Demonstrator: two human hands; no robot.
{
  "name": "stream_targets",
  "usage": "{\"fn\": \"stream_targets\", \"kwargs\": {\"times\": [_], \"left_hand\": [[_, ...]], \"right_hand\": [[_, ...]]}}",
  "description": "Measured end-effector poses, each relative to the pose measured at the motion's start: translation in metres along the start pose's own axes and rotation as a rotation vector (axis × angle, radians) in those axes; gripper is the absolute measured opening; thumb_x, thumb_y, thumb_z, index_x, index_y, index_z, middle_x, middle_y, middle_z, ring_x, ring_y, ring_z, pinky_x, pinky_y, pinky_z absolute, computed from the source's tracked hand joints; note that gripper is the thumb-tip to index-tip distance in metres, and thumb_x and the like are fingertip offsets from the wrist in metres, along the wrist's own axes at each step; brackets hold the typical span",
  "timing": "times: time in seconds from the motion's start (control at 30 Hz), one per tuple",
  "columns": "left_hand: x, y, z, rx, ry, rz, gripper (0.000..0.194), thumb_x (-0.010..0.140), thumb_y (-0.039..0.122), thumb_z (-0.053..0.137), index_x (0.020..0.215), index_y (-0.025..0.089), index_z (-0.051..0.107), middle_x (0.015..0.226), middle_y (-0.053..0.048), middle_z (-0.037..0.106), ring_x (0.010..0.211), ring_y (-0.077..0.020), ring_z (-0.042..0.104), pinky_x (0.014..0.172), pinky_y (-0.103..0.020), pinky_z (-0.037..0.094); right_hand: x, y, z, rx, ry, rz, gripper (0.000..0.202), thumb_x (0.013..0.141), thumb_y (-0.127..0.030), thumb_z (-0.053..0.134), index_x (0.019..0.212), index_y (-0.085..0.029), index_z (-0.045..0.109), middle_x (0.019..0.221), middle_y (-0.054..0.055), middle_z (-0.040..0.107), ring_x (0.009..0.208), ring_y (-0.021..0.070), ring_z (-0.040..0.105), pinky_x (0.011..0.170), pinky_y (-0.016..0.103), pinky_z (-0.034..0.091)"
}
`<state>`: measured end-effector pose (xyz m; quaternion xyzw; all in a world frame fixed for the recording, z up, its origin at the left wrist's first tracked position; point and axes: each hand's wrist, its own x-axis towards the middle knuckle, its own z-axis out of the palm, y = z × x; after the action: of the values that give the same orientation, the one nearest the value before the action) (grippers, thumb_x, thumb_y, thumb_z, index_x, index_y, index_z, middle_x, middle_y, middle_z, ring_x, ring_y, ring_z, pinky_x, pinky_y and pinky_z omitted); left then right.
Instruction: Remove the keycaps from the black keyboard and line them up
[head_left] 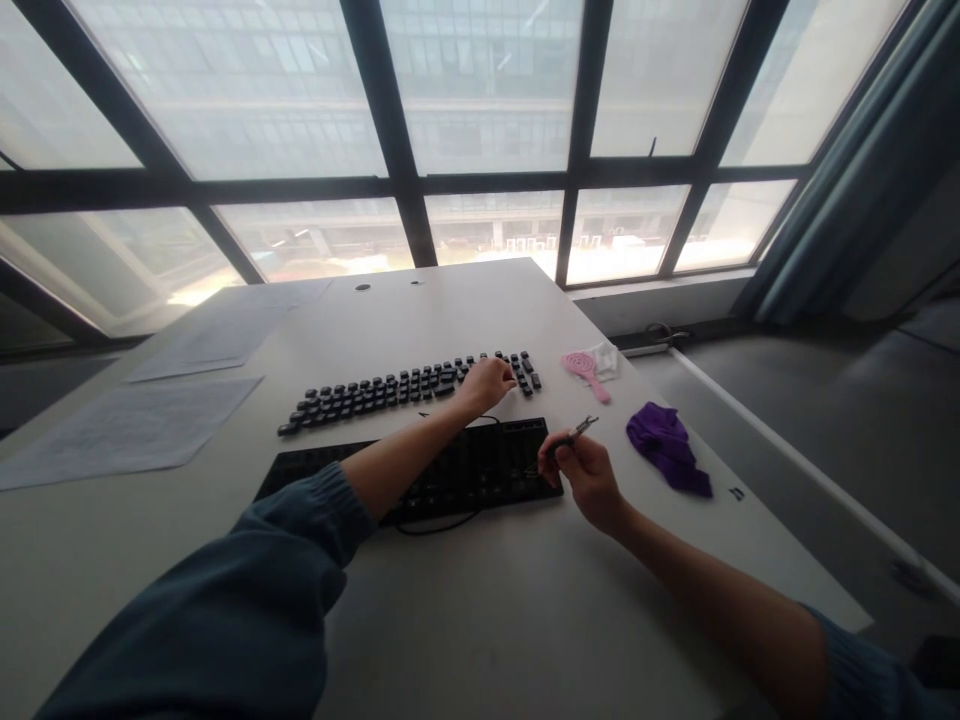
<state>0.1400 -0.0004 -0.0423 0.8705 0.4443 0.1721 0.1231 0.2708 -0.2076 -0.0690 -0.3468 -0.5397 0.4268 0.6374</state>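
Rows of loose black keycaps (367, 395) lie on the white table, set out in a keyboard's layout. My left hand (486, 386) reaches over their right part, its fingers closed together at the caps; what they pinch is hidden. Closer to me lies a black keyboard (442, 480), partly covered by my left forearm. At the keyboard's right end my right hand (589, 475) is closed round the dark handle of a keycap puller (581, 430). The puller's metal prongs point up and to the right, away from the keyboard.
A pink hairbrush (586, 373) lies on a white packet (606, 360) to the right. Closer stands a crumpled purple cloth (667, 448), with a small dark piece (736, 493) near the table edge. Paper sheets (127, 430) cover the left side. A cable (439, 528) loops before the keyboard.
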Motion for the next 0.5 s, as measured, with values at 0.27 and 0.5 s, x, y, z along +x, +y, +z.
{"fn": "stream_targets", "kwargs": {"times": [0.27,0.5], "left_hand": [[0.004,0.0,0.004,0.062,-0.041,0.011,0.015,0.082,0.025,0.069,0.083,0.013,0.078,0.079,-0.013,0.073,0.081,-0.0228,0.066,0.08,-0.031,0.047],[-0.003,0.006,-0.012,0.049,-0.004,0.014,0.025,0.085,0.034,0.065,0.082,0.013,0.078,0.072,-0.009,0.071,0.072,-0.0185,0.063,0.072,-0.028,0.044]], "right_hand": [[-0.001,-0.002,0.0,0.019,-0.019,0.008,0.026,0.096,-0.04,0.055,0.091,-0.016,0.064,0.067,0.002,0.061,0.051,0.0107,0.05,0.049,0.025,0.04],[0.002,0.002,-0.003,-0.022,0.046,0.01,0.026,0.095,-0.041,0.055,0.091,-0.016,0.064,0.068,0.002,0.062,0.052,0.0119,0.052,0.049,0.026,0.042]]}}
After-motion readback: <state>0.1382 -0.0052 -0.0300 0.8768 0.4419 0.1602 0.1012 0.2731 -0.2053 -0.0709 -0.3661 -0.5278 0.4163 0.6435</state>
